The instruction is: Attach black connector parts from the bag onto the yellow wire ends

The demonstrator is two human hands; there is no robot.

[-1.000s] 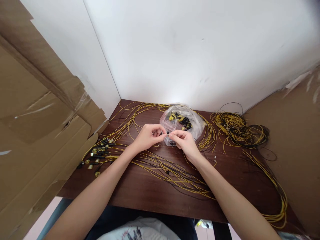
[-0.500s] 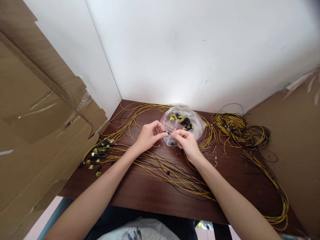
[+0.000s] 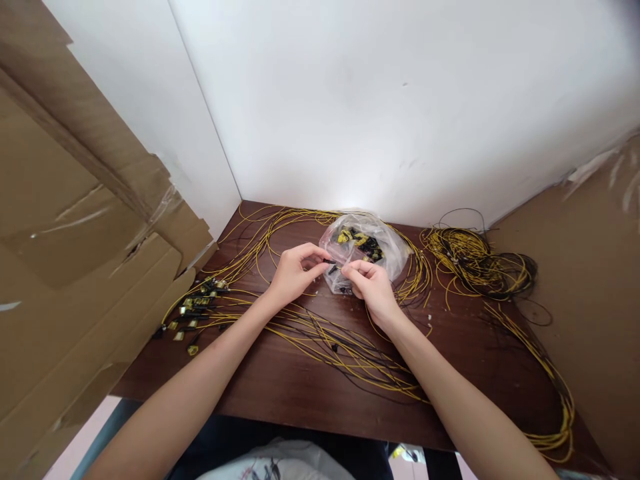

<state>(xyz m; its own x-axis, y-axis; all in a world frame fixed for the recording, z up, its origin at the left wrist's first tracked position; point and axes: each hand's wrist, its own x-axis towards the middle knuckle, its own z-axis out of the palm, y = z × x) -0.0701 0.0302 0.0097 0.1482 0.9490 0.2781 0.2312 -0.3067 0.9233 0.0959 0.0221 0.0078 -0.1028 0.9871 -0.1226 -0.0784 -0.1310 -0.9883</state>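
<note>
Dark wooden table (image 3: pixel 310 393), head cam: our left hand (image 3: pixel 295 270) and right hand (image 3: pixel 367 283) both pinch a small black connector (image 3: pixel 331 265), just in front of the parts bag (image 3: pixel 385 247). Fitted wire ends (image 3: pixel 195 310) lie at the left, and the tangled coil (image 3: pixel 480 260) at the right looks untouched, so we'd guess plenty's left.

The scene is evenly and brightly lit; glare is seen on the clear crinkled plastic bag (image 3: pixel 365 250). Edges are bent by wide-angle distortion, and shadows are kept soft.

Dark wooden table (image 3: pixel 300 393) bears yellow wires (image 3: pixel 350 350), a plastic bag (image 3: pixel 390 250), connectors (image 3: pixel 193 310)
</note>
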